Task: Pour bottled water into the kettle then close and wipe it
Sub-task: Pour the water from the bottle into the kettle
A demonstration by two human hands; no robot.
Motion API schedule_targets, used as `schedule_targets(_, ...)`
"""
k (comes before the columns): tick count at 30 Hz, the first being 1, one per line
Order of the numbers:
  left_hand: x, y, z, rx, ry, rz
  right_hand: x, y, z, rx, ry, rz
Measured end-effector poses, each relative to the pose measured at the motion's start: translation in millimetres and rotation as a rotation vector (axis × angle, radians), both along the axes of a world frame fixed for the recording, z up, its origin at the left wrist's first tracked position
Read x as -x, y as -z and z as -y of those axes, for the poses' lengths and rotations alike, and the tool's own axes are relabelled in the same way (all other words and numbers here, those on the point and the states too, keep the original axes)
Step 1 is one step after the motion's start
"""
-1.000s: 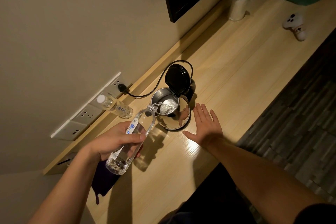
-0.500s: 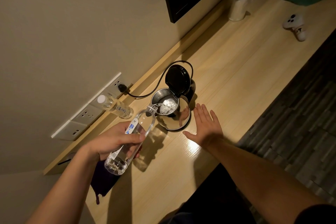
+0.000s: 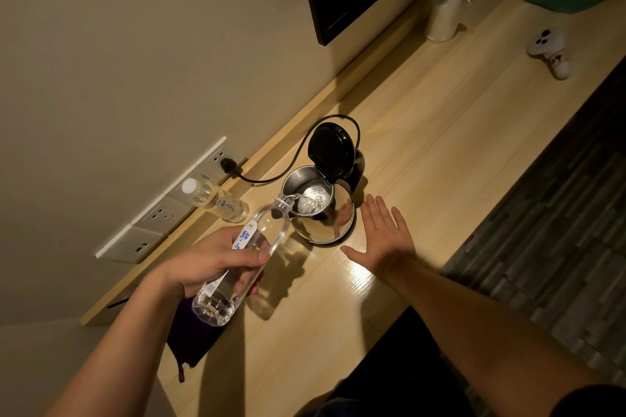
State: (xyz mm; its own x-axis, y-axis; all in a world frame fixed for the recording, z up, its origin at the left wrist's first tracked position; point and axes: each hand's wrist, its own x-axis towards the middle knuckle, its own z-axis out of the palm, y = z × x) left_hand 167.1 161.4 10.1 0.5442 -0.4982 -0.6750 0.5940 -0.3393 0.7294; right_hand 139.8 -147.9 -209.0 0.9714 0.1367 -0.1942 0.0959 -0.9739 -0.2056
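Pouring water, my left hand (image 3: 220,261) grips a clear plastic bottle (image 3: 244,257) around its middle, fingers and thumb wrapped over the blue-printed label. The bottle is tilted with its open neck raised toward the far right, meeting the rim of the steel kettle (image 3: 321,210), and a thin stream runs from it into the kettle's open mouth. Water already lies in the kettle's bottom, and a little remains in the bottle's base near me.

The kettle stands on the pale wooden counter (image 3: 440,152), its black lid (image 3: 330,149) hinged upright on the far side. A black cord (image 3: 298,159) loops from behind it to a plug in the white wall socket strip (image 3: 162,210) on the left.

My right hand (image 3: 382,234) lies flat and empty on the counter, fingers spread, just right of the kettle and not touching it.

A second, capped bottle (image 3: 216,200) stands against the wall beside the sockets. A dark purple cloth (image 3: 193,332) lies at the counter's near left edge, partly under my left wrist. Far along the counter are a cloudy plastic cup (image 3: 443,17) and a small white controller (image 3: 550,47).
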Motion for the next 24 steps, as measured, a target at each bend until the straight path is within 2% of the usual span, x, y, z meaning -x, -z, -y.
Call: schedule_targets(24, -5.6, -4.1, -5.9, 0.024, 0.058, -0.047, 1.7, -0.6, 0.3, -0.010, 0.004, 0.034)
